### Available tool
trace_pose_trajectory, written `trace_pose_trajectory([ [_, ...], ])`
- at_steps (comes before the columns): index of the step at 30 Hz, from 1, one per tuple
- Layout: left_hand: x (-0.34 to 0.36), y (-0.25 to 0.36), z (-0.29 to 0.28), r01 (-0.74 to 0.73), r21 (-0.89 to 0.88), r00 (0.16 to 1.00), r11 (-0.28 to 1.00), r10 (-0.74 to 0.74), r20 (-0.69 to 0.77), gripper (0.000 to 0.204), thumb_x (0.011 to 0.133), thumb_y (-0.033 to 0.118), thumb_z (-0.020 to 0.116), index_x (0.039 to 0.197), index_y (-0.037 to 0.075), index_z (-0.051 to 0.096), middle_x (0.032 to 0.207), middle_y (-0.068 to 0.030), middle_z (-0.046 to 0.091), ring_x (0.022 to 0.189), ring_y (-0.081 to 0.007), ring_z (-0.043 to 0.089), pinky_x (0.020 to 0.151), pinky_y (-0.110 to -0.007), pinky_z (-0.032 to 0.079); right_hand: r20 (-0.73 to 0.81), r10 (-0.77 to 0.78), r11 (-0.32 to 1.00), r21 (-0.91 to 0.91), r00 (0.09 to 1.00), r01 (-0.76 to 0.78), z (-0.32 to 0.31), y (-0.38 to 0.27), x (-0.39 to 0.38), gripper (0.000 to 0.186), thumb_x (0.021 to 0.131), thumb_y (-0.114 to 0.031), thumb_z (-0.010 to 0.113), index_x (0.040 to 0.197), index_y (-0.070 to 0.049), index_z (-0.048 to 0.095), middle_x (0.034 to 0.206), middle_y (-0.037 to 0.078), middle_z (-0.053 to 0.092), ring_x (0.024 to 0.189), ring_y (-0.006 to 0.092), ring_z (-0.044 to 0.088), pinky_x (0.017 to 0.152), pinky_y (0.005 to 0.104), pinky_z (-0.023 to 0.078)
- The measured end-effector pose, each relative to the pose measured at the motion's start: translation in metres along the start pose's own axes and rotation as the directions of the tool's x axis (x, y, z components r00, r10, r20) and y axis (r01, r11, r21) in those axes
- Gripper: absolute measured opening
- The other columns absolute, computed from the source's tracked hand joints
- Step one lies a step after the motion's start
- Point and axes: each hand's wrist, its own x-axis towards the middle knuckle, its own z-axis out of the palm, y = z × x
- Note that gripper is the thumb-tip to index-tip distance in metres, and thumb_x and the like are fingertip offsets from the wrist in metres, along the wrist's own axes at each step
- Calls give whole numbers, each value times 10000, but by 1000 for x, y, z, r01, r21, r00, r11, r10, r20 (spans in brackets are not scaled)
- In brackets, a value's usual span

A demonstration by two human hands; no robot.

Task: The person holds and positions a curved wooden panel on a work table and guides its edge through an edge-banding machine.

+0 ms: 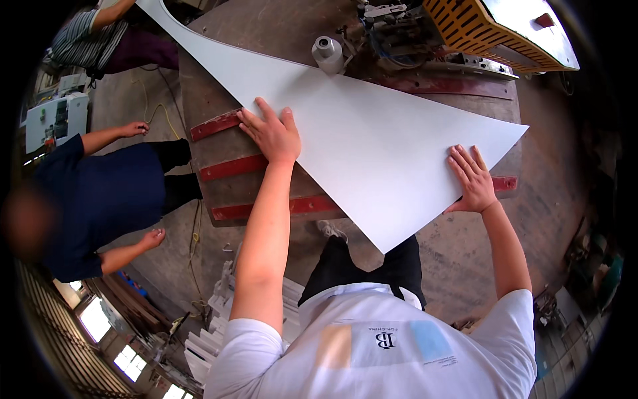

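Note:
A large white board (369, 143) with one straight and one curved long side lies across the worktable (212, 73). Its near corner juts past the table's edge toward my body. My left hand (274, 135) rests on the left edge of the board, fingers stretched and spread. Near the pointed right end, my right hand (475, 185) lies with its fingers stretched flat on top, the thumb at the edge. A grey metal cylinder (327, 54) stands upright against the board's far, curved edge.
Red strips (232, 167) run along the table. Behind the board is a machine with a yellow slotted guard (465, 30). A person in a dark blue shirt (116, 183) stands at the left. Farther back, a person in a striped top (76, 40) is near the board's far end.

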Motion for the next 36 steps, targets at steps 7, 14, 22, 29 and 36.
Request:
trace_pose_trajectory([
  [7, 13, -15, 1, -32, -52, 999, 998, 31, -21, 813, 1112, 465, 536, 1701, -19, 254, 1672, -514, 146, 1618, -642, 85, 1324, -685, 72, 3, 11, 1000, 1, 1000, -11, -1, -11, 15, 1464, 554, -940, 756, 1669, -57, 409, 1746, 131, 421, 1652, 296, 335, 1390, 574, 149],
  [14, 25, -34, 2, -22, -31, 1000, 999, 21, -22, 806, 1115, 469, 538, 1705, -3, 257, 1671, -506, 154, 1617, -641, 89, 1325, -681, 79, 6, 19, 1000, 22, 1000, -19, -3, -21, 31, 1470, 558, -945, 747, 1673, -51, 402, 1756, 129, 404, 1657, 295, 325, 1391, 572, 142],
  [22, 38, -50, 2, -15, 1, 1000, 1000, 15, -6, 801, 1136, 509, 503, 1726, 32, 244, 1713, -450, 151, 1637, -591, 98, 1337, -653, 80, -6, 24, 999, 40, 1000, -23, -2, -33, 47, 1454, 578, -945, 734, 1669, -41, 410, 1761, 133, 396, 1663, 292, 311, 1388, 574, 136],
  [29, 50, -63, -1, -22, -27, 1000, 999, 21, -10, 808, 1118, 501, 518, 1707, 6, 269, 1686, -471, 186, 1626, -611, 112, 1333, -669, 92, -2, 37, 999, 34, 999, -37, -2, -45, 62, 1438, 604, -960, 705, 1667, -36, 416, 1763, 136, 394, 1665, 289, 307, 1386, 570, 135],
  [36, 63, -80, -1, -14, -31, 1000, 999, 14, -12, 798, 1132, 521, 510, 1723, 43, 267, 1719, -435, 169, 1646, -570, 105, 1340, -648, 93, 19, 65, 997, 47, 998, -66, -4, -60, 76, 1419, 635, -965, 687, 1672, -37, 411, 1767, 130, 388, 1665, 288, 305, 1386, 569, 132],
])
